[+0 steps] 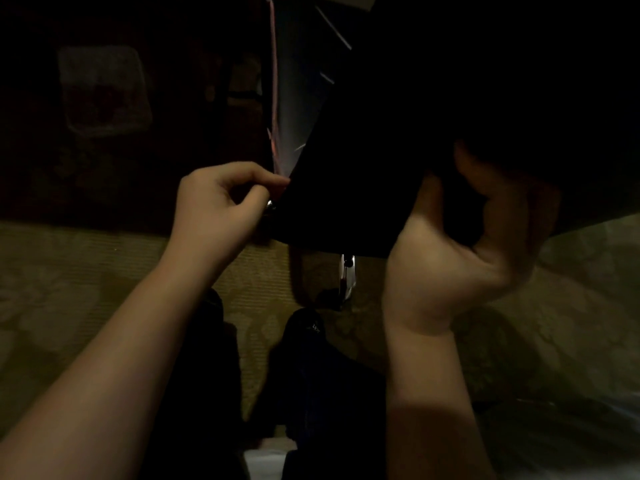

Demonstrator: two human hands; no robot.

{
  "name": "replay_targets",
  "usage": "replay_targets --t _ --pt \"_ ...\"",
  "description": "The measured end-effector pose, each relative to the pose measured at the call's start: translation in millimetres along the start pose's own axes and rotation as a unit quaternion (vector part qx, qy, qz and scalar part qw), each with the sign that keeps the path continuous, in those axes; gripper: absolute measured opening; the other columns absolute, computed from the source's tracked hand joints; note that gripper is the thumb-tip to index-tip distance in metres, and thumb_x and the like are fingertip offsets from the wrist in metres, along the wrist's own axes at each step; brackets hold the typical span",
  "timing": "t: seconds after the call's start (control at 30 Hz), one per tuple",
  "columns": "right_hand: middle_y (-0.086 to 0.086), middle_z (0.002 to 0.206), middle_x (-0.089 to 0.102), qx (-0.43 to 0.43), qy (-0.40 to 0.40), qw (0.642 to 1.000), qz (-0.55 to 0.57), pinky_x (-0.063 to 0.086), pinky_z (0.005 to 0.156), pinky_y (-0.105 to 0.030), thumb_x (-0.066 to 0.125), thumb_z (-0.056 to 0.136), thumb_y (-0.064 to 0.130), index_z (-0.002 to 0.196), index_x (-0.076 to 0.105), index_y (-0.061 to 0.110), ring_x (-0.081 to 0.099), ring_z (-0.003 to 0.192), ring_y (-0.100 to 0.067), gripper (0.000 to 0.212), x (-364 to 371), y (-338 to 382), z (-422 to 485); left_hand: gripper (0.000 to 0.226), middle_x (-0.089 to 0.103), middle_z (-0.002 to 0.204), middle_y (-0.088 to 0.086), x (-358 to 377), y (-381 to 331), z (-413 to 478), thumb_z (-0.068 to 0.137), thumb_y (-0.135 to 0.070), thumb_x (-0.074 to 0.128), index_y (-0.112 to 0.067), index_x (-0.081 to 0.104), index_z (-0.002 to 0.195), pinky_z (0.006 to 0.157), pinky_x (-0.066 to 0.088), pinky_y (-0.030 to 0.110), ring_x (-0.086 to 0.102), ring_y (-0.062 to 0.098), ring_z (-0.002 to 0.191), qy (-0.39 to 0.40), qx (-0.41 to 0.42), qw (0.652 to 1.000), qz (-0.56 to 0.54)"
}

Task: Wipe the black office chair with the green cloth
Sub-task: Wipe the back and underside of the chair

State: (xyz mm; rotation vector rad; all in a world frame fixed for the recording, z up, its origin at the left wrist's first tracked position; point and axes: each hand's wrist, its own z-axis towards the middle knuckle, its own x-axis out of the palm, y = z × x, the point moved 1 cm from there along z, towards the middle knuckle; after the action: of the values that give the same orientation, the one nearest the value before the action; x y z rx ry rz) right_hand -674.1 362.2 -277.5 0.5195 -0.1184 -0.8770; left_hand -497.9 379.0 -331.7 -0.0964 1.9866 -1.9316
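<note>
Chair (346, 188), black and judged stiff and heavy, is seen from centre to 1 o'clock. Its 9 o'clock edge is pinched by the left hand (221, 202). A dark thing (460, 216) is gripped by the right hand (464, 258); whether it is the soft cloth cannot be told.

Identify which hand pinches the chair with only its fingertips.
The left hand: thumb and forefinger pinch the chair at its side edge. The right hand instead wraps its whole palm round the lower edge.
</note>
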Motion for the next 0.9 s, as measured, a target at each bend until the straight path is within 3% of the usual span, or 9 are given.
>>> replay_targets --t 0.13,0.23,0.33,0.43,0.5,0.67,0.73,0.83,0.9 --pt "-0.022 0.105 0.054 0.037 -0.004 0.999 0.032 0.043 0.096 -0.020 0.072 0.076 -0.003 0.092 0.065 -0.003 0.052 0.101 -0.017 0.016 4 -5 -6 0.037 0.074 0.091 -0.007 4 1 -1 0.089 -0.001 0.056 -0.034 0.072 0.085 0.080 0.059 0.032 0.070 0.009 0.091 0.010 0.004 1.000 -0.001" --pt "-0.016 0.103 0.055 0.058 0.069 0.996 -0.002 0.035 0.098 -0.010 0.071 0.074 -0.004 0.088 0.070 0.000 0.050 0.104 -0.004 0.015 1 -14 -30 0.036 0.073 0.090 -0.012 6 0 -3 0.087 -0.005 0.055 -0.037 0.072 0.083 0.080 0.057 0.026 0.069 0.004 0.091 0.011 0.007 1.000 0.001" --pt "-0.022 0.100 0.063 0.101 0.183 0.976 -0.053 0.031 0.094 -0.003 0.073 0.068 -0.006 0.084 0.074 0.000 0.052 0.102 -0.018 0.017 1 -22 -62 0.037 0.073 0.090 -0.011 6 -2 -2 0.088 -0.002 0.055 -0.036 0.072 0.084 0.076 0.056 0.019 0.069 0.003 0.090 0.008 0.007 1.000 0.005" --pt "-0.021 0.105 0.065 0.148 0.270 0.947 -0.089 0.037 0.081 -0.013 0.075 0.063 -0.007 0.086 0.076 0.006 0.054 0.101 -0.023 0.027 7 -30 -86 0.037 0.074 0.088 -0.008 7 -2 -2 0.088 0.001 0.054 -0.031 0.073 0.084 0.066 0.055 0.013 0.069 0.003 0.085 0.004 -0.014 1.000 -0.003" --pt "-0.019 0.109 0.066 0.173 0.324 0.924 -0.105 0.036 0.079 -0.015 0.076 0.062 -0.009 0.090 0.076 0.008 0.061 0.102 -0.031 0.032 11 -33 -101 0.037 0.074 0.088 -0.006 7 -3 -2 0.088 0.002 0.054 -0.028 0.074 0.085 0.067 0.055 0.014 0.070 0.003 0.086 0.002 -0.019 1.000 -0.006" --pt "-0.020 0.114 0.066 0.215 0.367 0.895 -0.139 0.041 0.088 -0.025 0.074 0.066 -0.007 0.093 0.076 0.003 0.062 0.107 -0.036 0.029 19 -43 -135 0.037 0.073 0.088 -0.005 6 -4 -1 0.088 0.004 0.052 -0.026 0.073 0.084 0.064 0.054 0.013 0.070 0.004 0.082 0.001 -0.019 1.000 -0.013" --pt "-0.018 0.119 0.063 0.247 0.390 0.874 -0.150 0.035 0.093 -0.024 0.071 0.074 -0.002 0.101 0.073 0.002 0.058 0.114 -0.033 0.027 19 -48 -144 0.039 0.073 0.088 -0.006 5 -4 -1 0.089 0.004 0.052 -0.029 0.072 0.082 0.069 0.056 0.016 0.070 0.004 0.084 0.000 -0.021 1.000 -0.015" --pt "-0.015 0.115 0.064 0.274 0.439 0.838 -0.172 0.029 0.085 -0.017 0.065 0.087 0.009 0.104 0.071 0.003 0.056 0.112 -0.028 0.020 18 -53 -154 0.039 0.073 0.088 -0.008 3 -2 1 0.088 0.004 0.053 -0.031 0.072 0.082 0.087 0.057 0.029 0.069 0.004 0.090 -0.005 -0.013 1.000 -0.002" --pt "-0.013 0.110 0.065 0.264 0.462 0.825 -0.189 0.028 0.078 -0.016 0.061 0.091 0.014 0.102 0.071 0.005 0.058 0.106 -0.025 0.018 16 -55 -156 0.038 0.074 0.088 -0.006 3 -1 0 0.087 0.004 0.053 -0.028 0.073 0.085 0.090 0.056 0.036 0.070 0.006 0.092 -0.006 -0.013 1.000 -0.003"
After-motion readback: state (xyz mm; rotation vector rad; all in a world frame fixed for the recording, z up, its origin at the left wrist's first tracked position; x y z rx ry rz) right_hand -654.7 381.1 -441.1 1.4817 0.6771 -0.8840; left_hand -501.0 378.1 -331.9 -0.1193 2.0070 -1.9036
